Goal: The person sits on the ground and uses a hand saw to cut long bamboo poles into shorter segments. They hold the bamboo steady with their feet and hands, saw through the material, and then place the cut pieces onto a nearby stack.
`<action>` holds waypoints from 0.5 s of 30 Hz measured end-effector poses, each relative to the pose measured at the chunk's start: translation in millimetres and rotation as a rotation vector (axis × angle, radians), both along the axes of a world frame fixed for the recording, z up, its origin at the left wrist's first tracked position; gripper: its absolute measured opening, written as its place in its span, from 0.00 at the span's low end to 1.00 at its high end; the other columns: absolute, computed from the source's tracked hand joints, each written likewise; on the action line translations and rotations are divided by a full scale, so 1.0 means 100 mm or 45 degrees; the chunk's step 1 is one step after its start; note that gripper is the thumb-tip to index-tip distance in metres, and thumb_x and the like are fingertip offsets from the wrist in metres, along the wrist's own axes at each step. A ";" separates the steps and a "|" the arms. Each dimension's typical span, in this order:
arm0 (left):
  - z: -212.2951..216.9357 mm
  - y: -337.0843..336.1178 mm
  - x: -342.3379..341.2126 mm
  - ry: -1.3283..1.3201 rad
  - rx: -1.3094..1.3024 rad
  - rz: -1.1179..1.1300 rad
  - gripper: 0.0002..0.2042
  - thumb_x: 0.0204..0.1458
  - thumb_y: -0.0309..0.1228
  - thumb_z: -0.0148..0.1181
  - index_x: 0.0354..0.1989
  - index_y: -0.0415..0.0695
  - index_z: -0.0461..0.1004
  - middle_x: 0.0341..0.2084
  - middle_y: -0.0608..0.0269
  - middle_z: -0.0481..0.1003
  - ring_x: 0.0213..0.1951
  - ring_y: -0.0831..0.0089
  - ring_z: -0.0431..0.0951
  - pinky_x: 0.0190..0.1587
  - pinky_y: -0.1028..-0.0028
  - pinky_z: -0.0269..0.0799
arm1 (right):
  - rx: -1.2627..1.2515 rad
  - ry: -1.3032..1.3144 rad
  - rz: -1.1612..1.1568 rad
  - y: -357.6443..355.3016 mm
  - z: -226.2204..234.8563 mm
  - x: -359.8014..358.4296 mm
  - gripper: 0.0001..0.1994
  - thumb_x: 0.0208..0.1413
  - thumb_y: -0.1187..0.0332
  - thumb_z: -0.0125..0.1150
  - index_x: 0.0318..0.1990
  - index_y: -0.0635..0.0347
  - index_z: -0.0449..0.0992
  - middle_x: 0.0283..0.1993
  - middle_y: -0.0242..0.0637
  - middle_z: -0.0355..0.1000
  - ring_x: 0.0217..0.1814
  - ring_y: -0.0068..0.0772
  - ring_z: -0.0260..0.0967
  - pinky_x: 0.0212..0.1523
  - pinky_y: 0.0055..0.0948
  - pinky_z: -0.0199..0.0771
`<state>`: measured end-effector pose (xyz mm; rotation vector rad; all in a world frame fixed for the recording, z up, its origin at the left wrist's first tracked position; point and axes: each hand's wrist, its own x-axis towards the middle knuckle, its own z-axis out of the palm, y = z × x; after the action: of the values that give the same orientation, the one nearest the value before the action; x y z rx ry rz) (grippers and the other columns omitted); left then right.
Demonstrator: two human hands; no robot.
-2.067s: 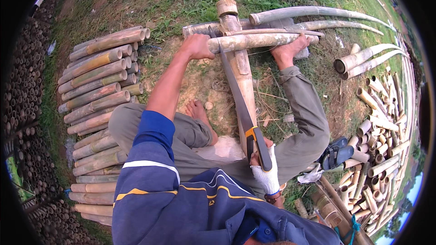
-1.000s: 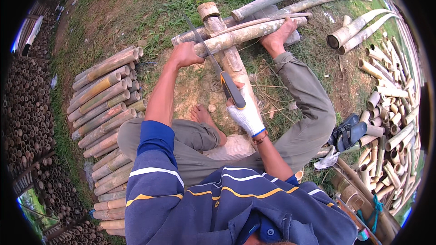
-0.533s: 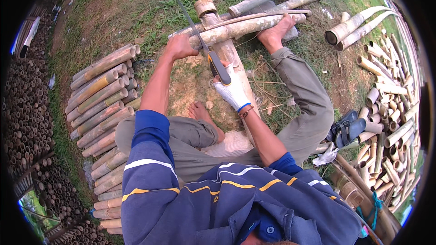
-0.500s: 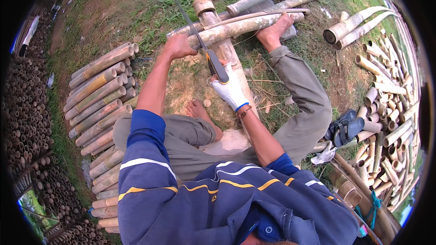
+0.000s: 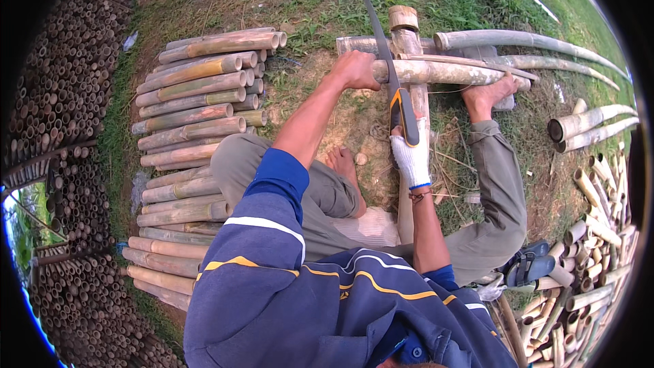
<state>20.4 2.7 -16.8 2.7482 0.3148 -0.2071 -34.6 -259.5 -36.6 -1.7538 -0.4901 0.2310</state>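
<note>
Though clear of saw (image 5: 392, 73) — bamboo stack (image 5: 182, 156).

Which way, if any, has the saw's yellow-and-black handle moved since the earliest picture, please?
Yes: the handle has moved forward, and is now much closer to the pale mottled bamboo pole.

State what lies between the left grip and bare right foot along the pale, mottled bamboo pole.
Head view: a long, dark metal saw blade crosses the pole; beneath passes a tan bamboo post; alongside, a thin brown bamboo strip.
</note>
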 end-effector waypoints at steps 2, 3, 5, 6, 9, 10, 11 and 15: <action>0.02 -0.01 -0.01 -0.010 0.061 -0.021 0.32 0.36 0.52 0.78 0.46 0.39 0.86 0.43 0.43 0.86 0.48 0.48 0.87 0.55 0.55 0.82 | -0.022 0.082 0.018 0.30 -0.20 0.43 0.25 0.61 0.77 0.62 0.65 0.61 0.67 0.48 0.39 0.73 0.46 0.31 0.71 0.52 0.31 0.75; 0.01 -0.01 -0.03 -0.003 0.064 -0.018 0.31 0.37 0.52 0.78 0.45 0.39 0.86 0.43 0.44 0.86 0.48 0.49 0.87 0.55 0.56 0.82 | -0.055 0.172 0.034 0.32 -0.26 0.46 0.25 0.60 0.77 0.62 0.65 0.61 0.67 0.49 0.39 0.73 0.46 0.31 0.71 0.52 0.31 0.75; 0.00 0.00 -0.04 0.003 0.018 -0.033 0.31 0.36 0.53 0.79 0.44 0.40 0.87 0.42 0.44 0.86 0.47 0.49 0.87 0.53 0.56 0.83 | -0.070 0.141 0.047 0.03 -0.27 0.30 0.26 0.62 0.77 0.61 0.68 0.57 0.66 0.43 0.35 0.71 0.36 0.26 0.70 0.40 0.29 0.74; -0.01 0.01 -0.03 0.024 0.003 -0.044 0.32 0.35 0.54 0.79 0.44 0.40 0.87 0.42 0.46 0.87 0.46 0.50 0.87 0.52 0.56 0.83 | -0.009 0.139 0.084 -0.27 -0.27 0.05 0.26 0.62 0.77 0.60 0.68 0.58 0.66 0.43 0.33 0.70 0.37 0.25 0.68 0.42 0.28 0.73; -0.08 0.04 -0.04 -0.047 -0.040 -0.093 0.28 0.35 0.48 0.76 0.41 0.40 0.85 0.35 0.47 0.86 0.40 0.52 0.87 0.46 0.56 0.83 | -0.177 0.442 -0.105 -1.33 -0.32 -0.80 0.27 0.60 0.78 0.59 0.68 0.63 0.68 0.39 0.26 0.65 0.35 0.19 0.60 0.42 0.22 0.68; -0.10 0.07 -0.01 0.017 -0.058 -0.083 0.27 0.35 0.48 0.76 0.40 0.41 0.85 0.34 0.48 0.86 0.39 0.53 0.87 0.45 0.57 0.83 | -0.274 0.430 -0.124 -1.58 -0.39 -0.93 0.28 0.58 0.78 0.57 0.68 0.65 0.68 0.40 0.28 0.66 0.37 0.20 0.63 0.44 0.23 0.69; -0.13 0.05 0.00 0.075 -0.077 -0.076 0.26 0.34 0.48 0.76 0.39 0.42 0.85 0.33 0.49 0.86 0.38 0.53 0.87 0.44 0.57 0.83 | -0.273 0.377 -0.106 -1.79 -0.47 -1.05 0.29 0.56 0.78 0.54 0.68 0.66 0.67 0.42 0.29 0.68 0.39 0.22 0.66 0.46 0.23 0.70; -0.18 0.05 0.01 -0.017 -0.021 -0.069 0.25 0.35 0.48 0.78 0.38 0.41 0.86 0.33 0.50 0.86 0.38 0.55 0.87 0.45 0.57 0.83 | -0.137 0.398 -0.128 -1.62 -0.62 -0.83 0.30 0.55 0.79 0.54 0.69 0.65 0.65 0.45 0.32 0.72 0.46 0.25 0.72 0.51 0.25 0.72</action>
<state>21.0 7.6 -35.2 2.7429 0.2346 -0.2041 -117.4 -421.1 -98.9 -1.8001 -0.1652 0.4588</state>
